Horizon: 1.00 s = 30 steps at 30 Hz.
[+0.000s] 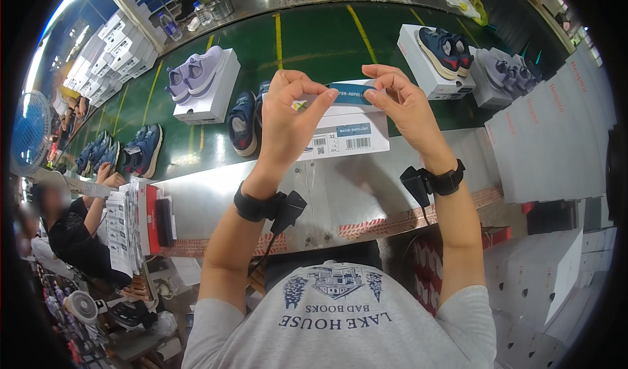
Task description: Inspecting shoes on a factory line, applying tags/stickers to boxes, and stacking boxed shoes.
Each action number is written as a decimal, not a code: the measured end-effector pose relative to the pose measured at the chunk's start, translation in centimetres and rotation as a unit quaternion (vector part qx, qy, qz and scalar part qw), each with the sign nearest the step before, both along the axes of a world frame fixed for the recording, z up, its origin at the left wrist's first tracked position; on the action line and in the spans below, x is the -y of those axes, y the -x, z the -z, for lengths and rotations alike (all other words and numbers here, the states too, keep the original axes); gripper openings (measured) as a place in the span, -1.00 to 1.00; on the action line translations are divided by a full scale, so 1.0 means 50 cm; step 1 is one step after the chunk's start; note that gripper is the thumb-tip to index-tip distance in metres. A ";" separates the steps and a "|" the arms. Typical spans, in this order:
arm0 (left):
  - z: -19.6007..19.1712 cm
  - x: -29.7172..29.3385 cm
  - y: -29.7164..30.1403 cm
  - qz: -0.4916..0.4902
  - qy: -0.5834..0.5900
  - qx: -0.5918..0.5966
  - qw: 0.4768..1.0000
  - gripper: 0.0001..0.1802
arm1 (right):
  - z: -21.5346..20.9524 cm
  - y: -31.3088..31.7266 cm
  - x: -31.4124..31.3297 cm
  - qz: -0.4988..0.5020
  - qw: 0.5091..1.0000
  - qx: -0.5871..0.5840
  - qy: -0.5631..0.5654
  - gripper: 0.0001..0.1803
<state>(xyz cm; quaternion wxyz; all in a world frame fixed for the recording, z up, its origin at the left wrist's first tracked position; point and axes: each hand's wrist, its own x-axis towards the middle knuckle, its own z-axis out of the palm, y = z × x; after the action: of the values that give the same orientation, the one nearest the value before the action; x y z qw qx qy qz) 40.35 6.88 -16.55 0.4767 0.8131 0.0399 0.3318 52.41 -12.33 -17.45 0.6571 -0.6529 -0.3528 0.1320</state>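
Note:
A small teal label strip (350,94) is stretched between my two hands, over a white shoe box (380,131). My left hand (291,104) pinches the strip's left end between thumb and finger. At its right end, my right hand (404,107) pinches it in the same way. The box's near side carries printed patches and a teal label (353,129) like the strip. Just left of my left hand stand navy sneakers (242,123), one partly hidden behind it.
Lavender sneakers (196,74) sit on a box at left, navy sneakers (445,52) on another at right. A green conveyor belt (314,35) runs behind a metal ledge (261,205). A co-worker (78,222) handles shoes at far left. Stacked cartons (543,133) stand at right.

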 end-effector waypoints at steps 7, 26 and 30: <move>0.022 0.017 0.004 -0.041 -0.160 0.022 0.986 -0.89 | 0.006 -0.016 0.018 -0.011 0.997 0.042 0.066 -0.82; 0.028 0.050 -0.022 -0.061 -0.200 0.031 0.977 -0.89 | 0.015 -0.036 0.045 -0.005 0.998 0.046 0.052 -0.83; 0.027 0.057 -0.027 -0.066 -0.206 0.019 0.976 -0.88 | 0.023 -0.038 0.051 0.008 0.995 0.092 0.037 -0.84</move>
<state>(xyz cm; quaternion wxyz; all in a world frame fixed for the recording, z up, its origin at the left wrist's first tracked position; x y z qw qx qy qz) 41.72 4.01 -17.91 0.2768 0.8831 0.0154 0.3786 54.33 -14.86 -18.58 0.5984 -0.6891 -0.4010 0.0792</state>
